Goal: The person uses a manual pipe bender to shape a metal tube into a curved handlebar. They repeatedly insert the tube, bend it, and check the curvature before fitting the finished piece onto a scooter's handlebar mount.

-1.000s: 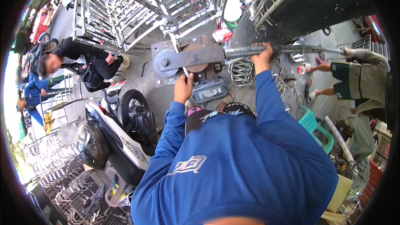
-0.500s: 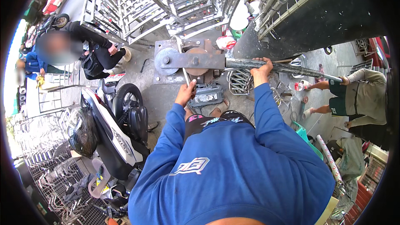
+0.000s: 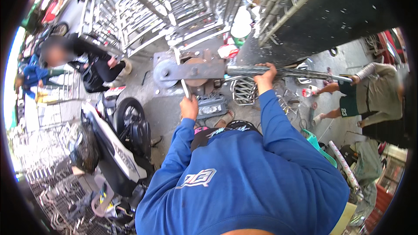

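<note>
A pipe bender with a round grey roller (image 3: 163, 73) and a rusty round former (image 3: 194, 77) stands in front of me, a flat steel arm (image 3: 204, 69) lying across both. Closed around a thin metal rod (image 3: 186, 89), which runs between the two rounds, is my left hand (image 3: 189, 108), just on the near side of the bender. My right hand (image 3: 265, 78) grips the long lever handle (image 3: 296, 73) that extends rightward from the arm. Another person's hand (image 3: 354, 79) holds the far right end of that handle.
A motorbike (image 3: 113, 143) stands close on my left. Stacked metal frames (image 3: 165, 13) rise beyond the bender, and a big dark panel (image 3: 322, 21) is at the back right. Bent bars (image 3: 246, 90) lie on the floor. A person in black (image 3: 96, 67) sits at left.
The view has shifted slightly. The lever handle looks swung a little away from me. My left hand has wrapped more fully around the rod; its thumb no longer points along it.
</note>
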